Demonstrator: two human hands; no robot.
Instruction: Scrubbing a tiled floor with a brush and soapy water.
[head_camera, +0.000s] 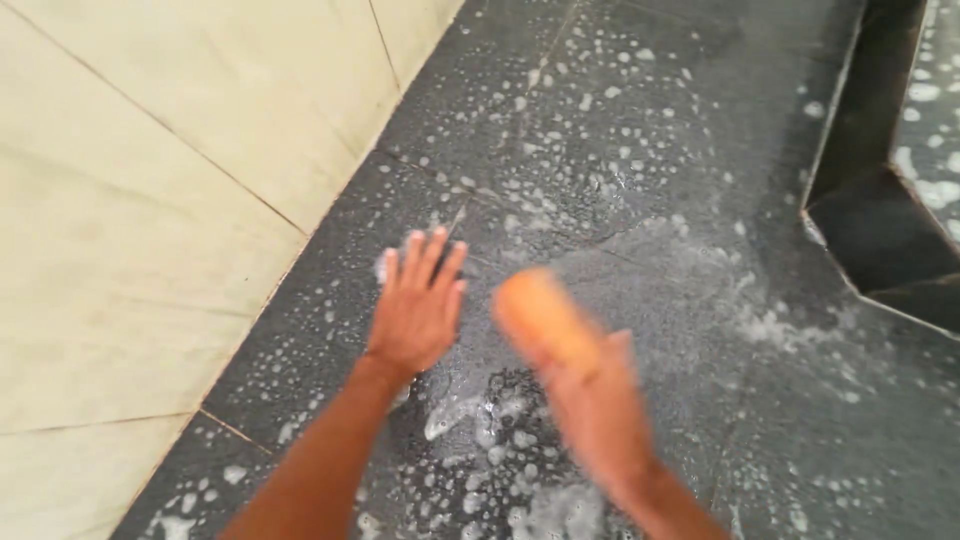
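right hand (600, 410) grips an orange brush (540, 315) – blurred, long axis pointing up-left over the soapy slab (640, 150); left hand (420, 305) lies flat, fingers spread, just left of it.

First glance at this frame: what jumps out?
The right hand, motion-blurred at centre, holds an orange scrubbing block over the dark stone floor. Beside it, the left hand lies flat, fingers spread, on the wet surface. White soap suds speckle the floor, thickest near the wrists; pale cream tiles fill the left side.
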